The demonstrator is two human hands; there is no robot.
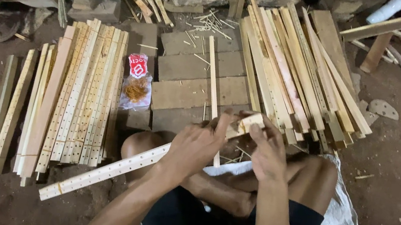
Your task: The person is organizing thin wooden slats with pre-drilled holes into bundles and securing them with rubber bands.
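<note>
— Holding what, those 2 hands?
— Both grip 1 drilled slat [108,171] that slants across the lap: left hand [196,144] wrapped around it, right hand [266,152] pinching its upper end.
— Room around it?
— Tight. Its low end lies just beside the drilled stack [74,93]; plain slats [295,73] crowd the right. Planks [195,74] ahead hold a loose slat [213,81] and snack bag [136,82].

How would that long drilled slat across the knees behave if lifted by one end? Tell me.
The drilled slat looks thin and long, so it would probably sag a little. Being pale wood, likely light. Its flat faces should keep it from rolling.
</note>
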